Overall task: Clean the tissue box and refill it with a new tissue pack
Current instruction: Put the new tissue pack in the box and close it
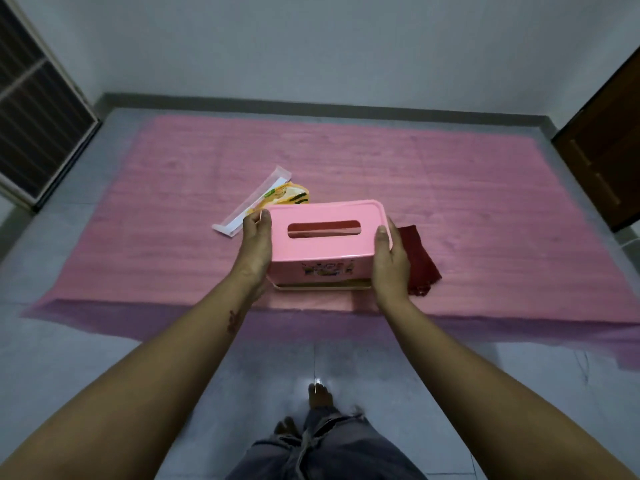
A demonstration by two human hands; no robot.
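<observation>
The task looks near its beginning: the pink tissue box (325, 244) shows no tissue in its slot, and the new tissue pack (256, 206) lies unopened just behind it on the pink mat (485, 202). The left hand (254, 244) and right hand (389, 261) grip the box ends, fingers curled round them, the box between both grips, with a dark red cloth (420, 261) beside.

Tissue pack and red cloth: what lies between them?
The pink tissue box sits between the tissue pack and the red cloth in the head view, held at its ends by both hands.
</observation>
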